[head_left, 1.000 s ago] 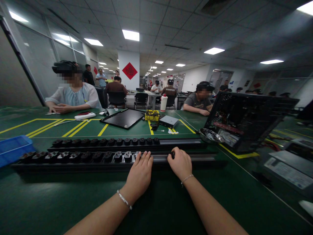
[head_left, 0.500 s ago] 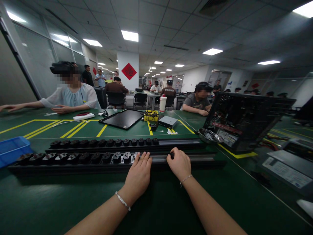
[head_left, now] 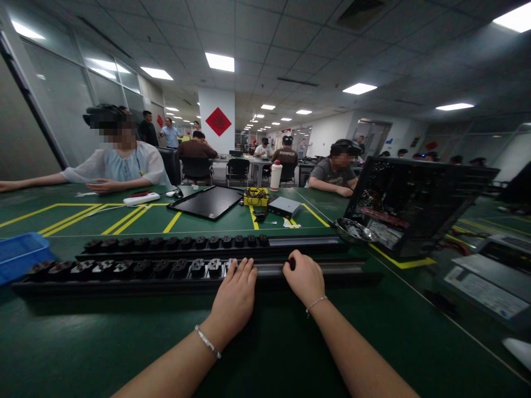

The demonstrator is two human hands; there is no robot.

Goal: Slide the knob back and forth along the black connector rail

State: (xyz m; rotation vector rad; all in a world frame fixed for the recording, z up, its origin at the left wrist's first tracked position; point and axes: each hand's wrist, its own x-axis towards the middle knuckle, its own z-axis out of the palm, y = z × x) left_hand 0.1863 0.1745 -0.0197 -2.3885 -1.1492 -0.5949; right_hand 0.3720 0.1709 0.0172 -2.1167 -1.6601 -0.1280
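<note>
Two long black rails lie side by side across the table, the front rail (head_left: 166, 284) nearer to me and the rear rail (head_left: 305, 241) behind it. Dark round socket-like modules (head_left: 179, 267) line the left part of the front rail, some with silvery tops. Over the right end of that row my left hand (head_left: 237, 293) rests flat, fingers stretched out and covering part of it. My right hand (head_left: 306, 276) is closed at the bare stretch of the same rail. A small black piece (head_left: 292, 263) shows between its thumb and forefinger, mostly hidden.
Behind the rails lie a flat black panel (head_left: 206, 202), a grey box (head_left: 284, 206) and a metal bowl (head_left: 354, 231) of small parts. An open computer case (head_left: 418, 204) stands right, near a power supply (head_left: 489, 282). A blue basket (head_left: 25, 254) sits left. Co-workers sit opposite.
Both my hands keep their places on the front rail. At the far left, a co-worker's outstretched hand has moved further out of view.
</note>
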